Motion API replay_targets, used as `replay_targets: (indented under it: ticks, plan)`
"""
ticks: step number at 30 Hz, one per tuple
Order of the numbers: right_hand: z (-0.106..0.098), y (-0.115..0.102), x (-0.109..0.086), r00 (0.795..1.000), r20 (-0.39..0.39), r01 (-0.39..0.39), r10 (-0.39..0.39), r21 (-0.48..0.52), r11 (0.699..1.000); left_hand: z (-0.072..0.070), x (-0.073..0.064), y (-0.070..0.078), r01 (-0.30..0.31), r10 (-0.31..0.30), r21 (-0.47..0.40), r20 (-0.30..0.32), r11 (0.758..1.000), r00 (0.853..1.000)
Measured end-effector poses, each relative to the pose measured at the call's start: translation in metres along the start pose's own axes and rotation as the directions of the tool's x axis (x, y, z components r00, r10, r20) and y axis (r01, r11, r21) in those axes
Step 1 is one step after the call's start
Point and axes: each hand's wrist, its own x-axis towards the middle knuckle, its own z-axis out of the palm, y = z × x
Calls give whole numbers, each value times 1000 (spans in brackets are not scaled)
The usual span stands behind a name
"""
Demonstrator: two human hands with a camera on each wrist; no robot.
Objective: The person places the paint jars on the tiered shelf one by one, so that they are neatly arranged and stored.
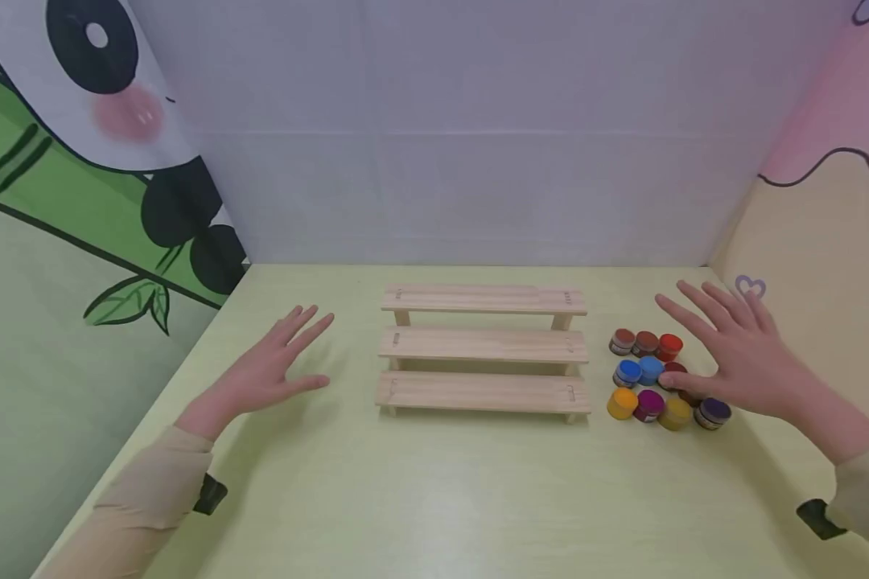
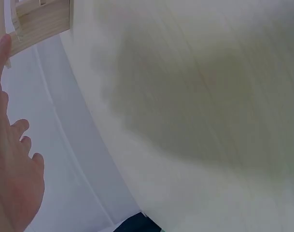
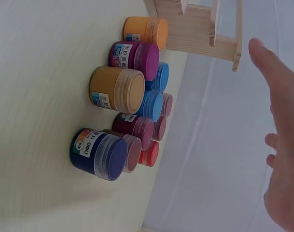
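Note:
A three-tier wooden rack (image 1: 481,346) stands in the middle of the table. To its right, several small paint jars (image 1: 650,404) are grouped in rows: orange, purple, ochre, dark blue, blue, red and brown. My right hand (image 1: 742,362) hovers over the right side of that group with fingers spread, covering part of it in the head view. The right wrist view shows the dark blue jar (image 3: 98,153) and ochre jar (image 3: 117,89) upright with labels, apart from the hand. Left of the rack, my left hand (image 1: 268,374) is held above the table, fingers extended, holding nothing.
The pale table (image 1: 434,490) reaches back to a plain whitish wall (image 1: 463,185). A panel with a cartoon panda and bamboo (image 1: 51,153) borders the left side, and a pink and beige panel (image 1: 825,233) the right. Dark straps or devices show at both wrists.

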Motion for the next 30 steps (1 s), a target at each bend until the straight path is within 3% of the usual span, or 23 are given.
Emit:
replay_targets:
  ticks: [7, 14, 20, 27, 30]
  plan:
    - [9, -5, -1, 999, -28, 33, -33, 1, 999, 12, 4, 13, 55, -47, -120, 66, 991, 997]
    - [13, -15, -2, 999, -36, 16, -14, 46, 999, 23, 6, 19, 47, -34, -238, 58, 970, 998]
    - [20, -23, -4, 999, -39, -13, 16, 81, 997, 33, 10, 25, 80, -49, -363, 93, 928, 994]
    - [28, -29, -8, 998, -52, -26, 34, 139, 990, 42, 13, 36, 120, -54, -524, 139, 844, 989]
    - [32, -30, -9, 998, -52, -22, 31, 175, 984, 46, 14, 42, 142, -64, -557, 157, 818, 985]
